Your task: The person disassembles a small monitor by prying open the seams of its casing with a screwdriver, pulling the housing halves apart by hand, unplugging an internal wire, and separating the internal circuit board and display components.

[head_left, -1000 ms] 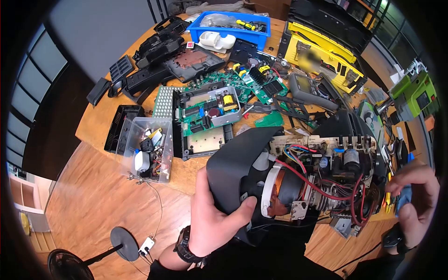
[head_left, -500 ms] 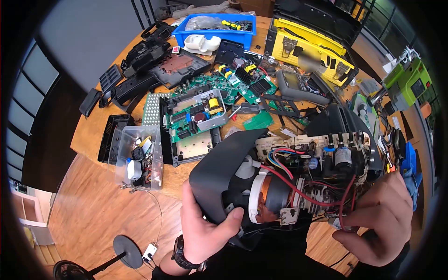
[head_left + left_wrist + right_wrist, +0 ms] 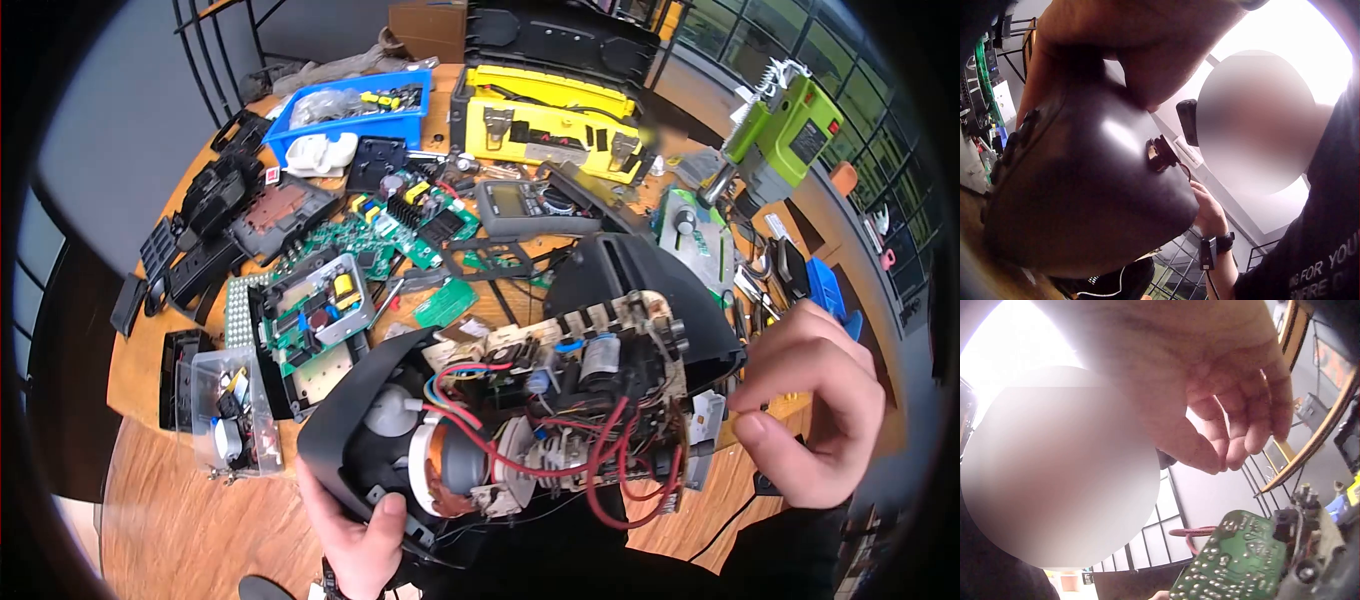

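Observation:
An opened picture-tube unit [image 3: 460, 450] spans the front of the head view, with a black plastic shell [image 3: 335, 425] at its left end. My left hand [image 3: 355, 540] grips the shell's lower edge, thumb on the near side; its fingers are mostly hidden behind. Around the tube's neck sit a white ring and copper windings [image 3: 437, 475]. Red wires [image 3: 610, 510] loop at the right end by a component board [image 3: 600, 355]. Apart from that end hovers my right hand [image 3: 825, 410], loosely curled and holding nothing. In the right wrist view, a green soldered board [image 3: 1232, 562] lies below its fingertips.
A black rear shell [image 3: 640, 290] stands behind the unit. Green circuit boards [image 3: 410, 230], a grey meter [image 3: 510, 210] and a clear parts box [image 3: 270, 440] crowd the table. Farther back are a blue bin [image 3: 350, 130] and yellow toolbox [image 3: 550, 135]. A green tool [image 3: 790, 130] stands right.
My right hand went to the wires at the unit's right end, then drew back to the right. The unit and my left hand sit farther left in view, as the head view turned right.

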`<act>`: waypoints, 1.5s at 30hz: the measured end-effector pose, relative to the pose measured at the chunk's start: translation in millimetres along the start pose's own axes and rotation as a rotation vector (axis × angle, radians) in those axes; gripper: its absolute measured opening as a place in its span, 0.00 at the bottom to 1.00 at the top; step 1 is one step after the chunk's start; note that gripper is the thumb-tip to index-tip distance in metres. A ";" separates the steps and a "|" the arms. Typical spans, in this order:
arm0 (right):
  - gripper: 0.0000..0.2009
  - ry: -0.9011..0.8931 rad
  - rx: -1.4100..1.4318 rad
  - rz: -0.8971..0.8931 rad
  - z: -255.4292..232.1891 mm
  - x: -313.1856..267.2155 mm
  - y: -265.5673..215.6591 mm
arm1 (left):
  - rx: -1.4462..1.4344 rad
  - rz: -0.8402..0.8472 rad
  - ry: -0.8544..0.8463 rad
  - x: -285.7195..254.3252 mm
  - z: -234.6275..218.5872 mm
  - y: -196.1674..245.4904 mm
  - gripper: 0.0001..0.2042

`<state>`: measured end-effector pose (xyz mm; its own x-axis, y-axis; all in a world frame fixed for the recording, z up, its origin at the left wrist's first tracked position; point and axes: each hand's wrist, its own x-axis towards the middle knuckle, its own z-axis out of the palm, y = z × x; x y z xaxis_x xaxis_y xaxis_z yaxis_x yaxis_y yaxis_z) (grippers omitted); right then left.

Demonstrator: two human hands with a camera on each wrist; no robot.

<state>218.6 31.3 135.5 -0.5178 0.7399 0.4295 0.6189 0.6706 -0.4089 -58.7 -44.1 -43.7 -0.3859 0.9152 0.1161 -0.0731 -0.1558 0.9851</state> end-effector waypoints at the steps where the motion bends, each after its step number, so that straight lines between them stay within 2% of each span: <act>1: 0.09 -0.003 0.006 0.034 0.6 -0.4 2.8 | -0.003 0.005 -0.010 -0.7 -1.6 -2.9 0.46; 3: 0.09 -0.014 0.029 0.068 3.7 -2.1 9.9 | 0.041 0.011 0.025 -2.4 -5.9 -7.6 0.46; 5: 0.10 -0.024 0.000 -0.010 6.1 -2.5 18.9 | 0.089 0.018 0.065 -3.5 -8.4 -10.4 0.46; 6: 0.13 -0.110 0.014 0.048 -1.2 -2.6 18.3 | 0.115 0.021 0.088 -4.3 -8.8 -10.8 0.46; 9: 0.16 -0.013 0.028 0.112 4.6 -7.3 27.0 | 0.114 0.026 0.073 -4.0 -8.2 -10.2 0.46; 14: 0.23 -0.110 0.067 0.127 5.8 -23.7 40.2 | 0.104 0.024 0.056 -4.2 -7.2 -9.0 0.45; 18: 0.23 -0.017 0.161 0.188 17.1 -35.2 43.2 | 0.101 0.025 0.052 -4.9 -6.3 -7.8 0.45; 23: 0.23 -0.048 0.095 0.124 17.5 -37.8 46.3 | 0.103 0.033 0.101 -9.8 -6.0 -7.3 0.46; 27: 0.22 -0.074 0.093 0.076 18.5 -35.1 51.2 | 0.195 -0.023 0.012 -18.3 -7.1 3.4 0.39; 29: 0.21 -0.090 0.075 0.070 18.3 -32.5 51.1 | 0.223 0.054 0.003 -21.9 -7.1 0.5 0.41; 30: 0.21 -0.091 0.067 0.060 18.8 -31.3 51.2 | 0.224 0.012 0.027 -26.0 -8.4 -1.8 0.44; 34: 0.20 -0.104 0.054 0.088 20.0 -27.9 48.8 | 0.229 -0.003 0.021 -34.4 -9.2 -3.2 0.46; 45: 0.19 -0.067 0.078 0.135 23.5 -24.9 49.9 | 0.129 -0.039 -0.017 -38.9 -10.1 -3.6 0.46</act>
<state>248.5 47.6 85.5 -0.4729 0.8237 0.3130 0.6389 0.5652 -0.5219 -52.7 -82.8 -53.1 -0.3698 0.9258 0.0783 0.0313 -0.0719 0.9969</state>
